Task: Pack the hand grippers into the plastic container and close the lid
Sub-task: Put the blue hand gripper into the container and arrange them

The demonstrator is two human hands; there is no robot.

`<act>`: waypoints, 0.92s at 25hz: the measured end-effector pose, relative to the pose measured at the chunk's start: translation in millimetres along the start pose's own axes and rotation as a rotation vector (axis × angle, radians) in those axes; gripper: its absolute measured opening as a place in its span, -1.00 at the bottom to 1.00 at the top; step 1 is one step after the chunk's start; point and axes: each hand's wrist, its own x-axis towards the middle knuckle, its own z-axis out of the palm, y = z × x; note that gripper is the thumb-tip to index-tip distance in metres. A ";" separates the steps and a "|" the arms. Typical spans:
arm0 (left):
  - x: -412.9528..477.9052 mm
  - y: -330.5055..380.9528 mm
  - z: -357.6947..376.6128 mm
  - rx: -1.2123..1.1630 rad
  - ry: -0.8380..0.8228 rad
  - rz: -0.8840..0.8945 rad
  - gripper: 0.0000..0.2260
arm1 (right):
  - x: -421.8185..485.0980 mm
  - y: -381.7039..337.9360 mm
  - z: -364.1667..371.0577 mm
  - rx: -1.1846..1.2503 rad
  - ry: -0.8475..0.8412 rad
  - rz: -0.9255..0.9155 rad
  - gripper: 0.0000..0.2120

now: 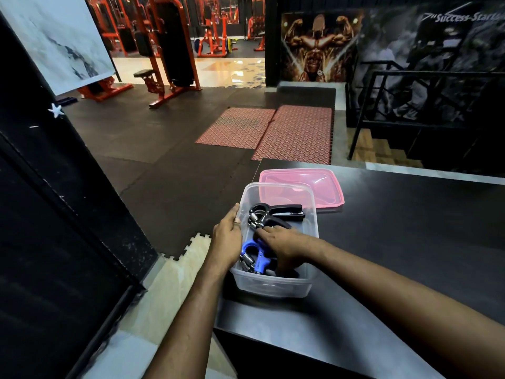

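Observation:
A clear plastic container [274, 284] stands near the left edge of a black table [410, 228]. Inside it lie a black hand gripper [278, 212] at the far end and a blue hand gripper [258, 258] at the near end. My left hand [226, 239] holds the container's left wall, thumb over the rim. My right hand [284, 248] reaches inside the container, fingers resting on a gripper between the black and the blue one; its palm hides what lies under it. The pink lid [308, 187] lies flat on the table just behind the container.
The table's left edge drops to a black rubber floor [164, 160] with a beige foam tile [175, 283] below. A black panel [54, 242] stands at the left. Red mats, orange gym machines and a black railing are farther back.

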 end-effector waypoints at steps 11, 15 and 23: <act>-0.5 -0.1 0.3 0.039 0.017 0.005 -0.61 | 5.5 -4.4 20.9 -0.045 0.039 0.107 -0.39; -0.1 -1.1 0.1 0.043 0.021 0.003 -0.61 | 3.1 -0.3 20.8 -0.068 -0.005 0.046 -0.34; -0.3 -0.4 0.6 0.033 0.031 0.012 -0.62 | 15.6 22.5 -20.0 0.240 0.200 0.078 -0.57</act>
